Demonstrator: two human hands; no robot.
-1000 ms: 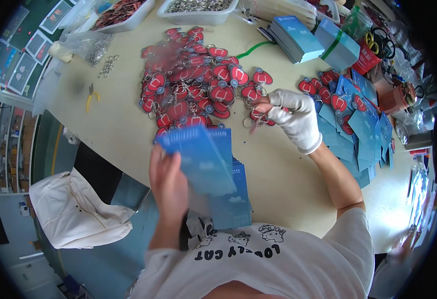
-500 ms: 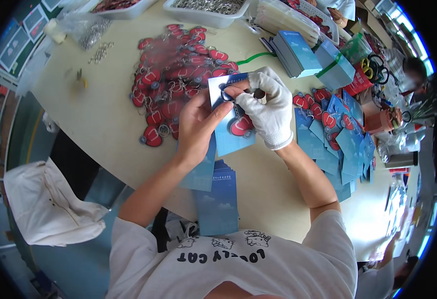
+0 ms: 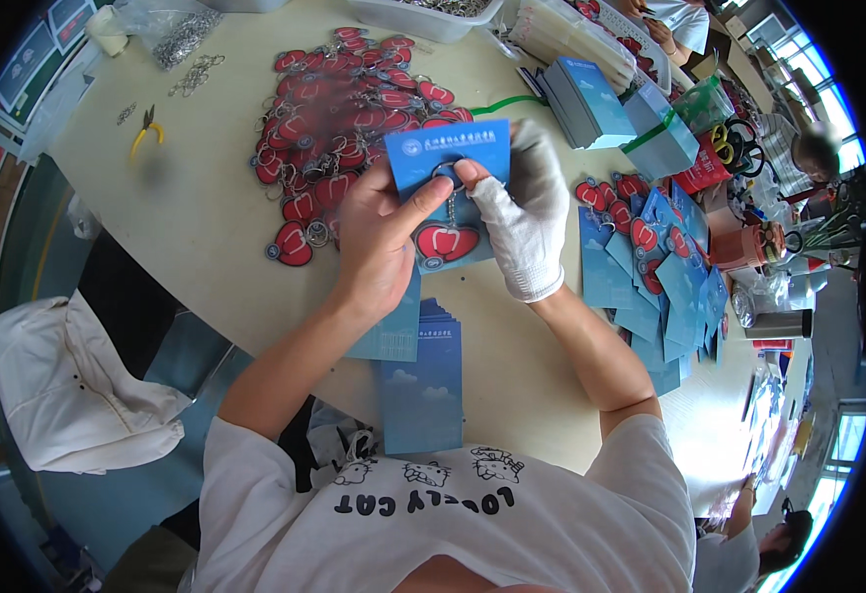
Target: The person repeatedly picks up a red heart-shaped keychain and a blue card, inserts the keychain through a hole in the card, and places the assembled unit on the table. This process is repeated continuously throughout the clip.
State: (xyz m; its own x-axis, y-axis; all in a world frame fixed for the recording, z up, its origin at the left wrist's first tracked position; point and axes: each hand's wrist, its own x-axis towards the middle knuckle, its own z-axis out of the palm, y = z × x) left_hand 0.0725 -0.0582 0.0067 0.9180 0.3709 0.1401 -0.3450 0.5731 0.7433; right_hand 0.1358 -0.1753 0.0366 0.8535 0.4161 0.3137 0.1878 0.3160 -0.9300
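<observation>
My bare left hand [image 3: 376,237] holds the left edge of a blue printed card [image 3: 487,148], thumb across its front. A keychain with a red heart-shaped pendant [image 3: 447,243] lies against the card, its metal ring [image 3: 445,170] near the top under both thumbs. On the right edge, my right hand [image 3: 530,227] in a white fingertip-less glove grips the card, bare thumb tip at the ring. Its other fingers are behind the card and blurred. Beyond the card spreads a pile of red keychains [image 3: 300,208]. Closer to me lies a stack of blue cards [image 3: 421,395].
Yellow-handled pliers [image 3: 144,133] lie at the left. To the right are loose blue cards with keychains [image 3: 665,296], banded card stacks [image 3: 591,104] and scissors [image 3: 744,148]. A white tub of metal parts [image 3: 433,20] stands at the back. A white garment [image 3: 67,385] hangs at left.
The card has turned to face me more squarely and moved slightly left. My right thumb has shifted onto its front by the ring, and the pendant now rests near the card's middle.
</observation>
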